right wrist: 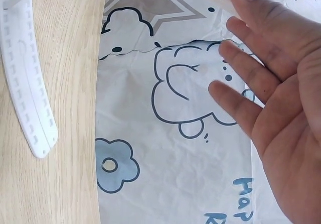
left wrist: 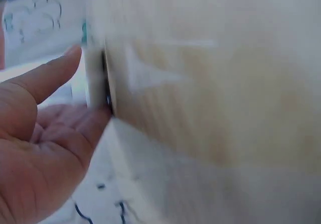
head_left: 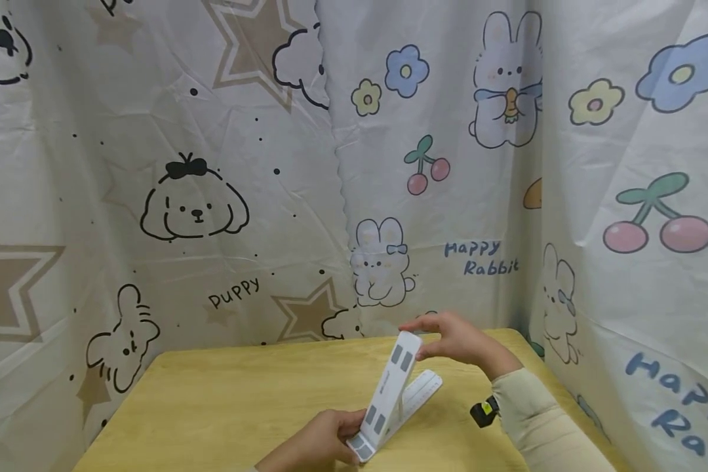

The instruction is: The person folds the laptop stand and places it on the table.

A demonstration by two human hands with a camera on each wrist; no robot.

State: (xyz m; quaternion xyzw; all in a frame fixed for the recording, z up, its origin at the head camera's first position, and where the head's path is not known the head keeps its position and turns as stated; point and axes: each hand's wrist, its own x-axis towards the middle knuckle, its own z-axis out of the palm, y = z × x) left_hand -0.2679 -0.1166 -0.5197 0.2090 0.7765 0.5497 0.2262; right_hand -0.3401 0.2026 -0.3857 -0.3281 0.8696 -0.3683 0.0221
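A white folding laptop stand [head_left: 392,387] with grey pads is held tilted over the table, its two long arms spread into a narrow V. My left hand [head_left: 327,438] grips the joined lower end, thumb on one side and fingers on the other. At the upper end of the padded arm, the thumb and index finger of my right hand [head_left: 455,339] pinch the tip. The remaining right fingers [right wrist: 246,111] spread away from it in the right wrist view. The other arm [right wrist: 30,83] shows a row of small slots. The left wrist view is blurred.
The yellow wood-grain table [head_left: 212,393] lies beneath both hands. Printed curtains [head_left: 295,216] with cartoon puppies, rabbits and flowers hang behind it and along its sides. A small black device [head_left: 484,412] sits by the right sleeve's cuff.
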